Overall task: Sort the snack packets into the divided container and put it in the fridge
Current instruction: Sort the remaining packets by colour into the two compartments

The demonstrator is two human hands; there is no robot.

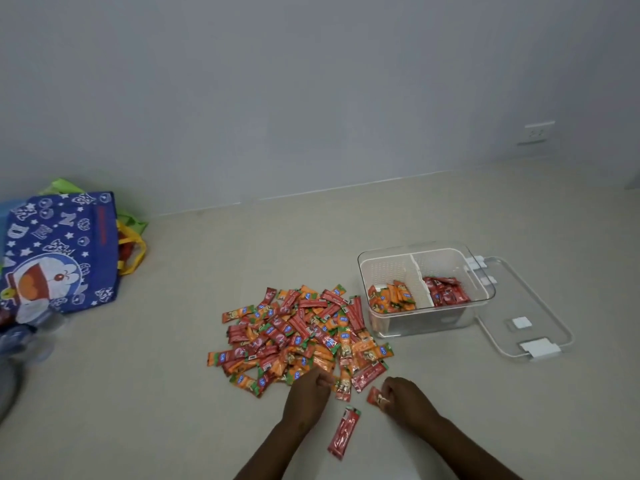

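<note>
One packet (376, 398) in right fingers (388, 393)

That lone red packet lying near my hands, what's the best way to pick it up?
Pinch the red packet across its narrow width near the middle, coming from above. It lies flat on the floor, long and thin, clear of the pile, so both long edges are free.

Container (429, 327) right of packet pile (298, 337)

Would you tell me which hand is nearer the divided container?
Right. The right hand lies below the container, on its side of the pile; the left hand is farther left.
</note>
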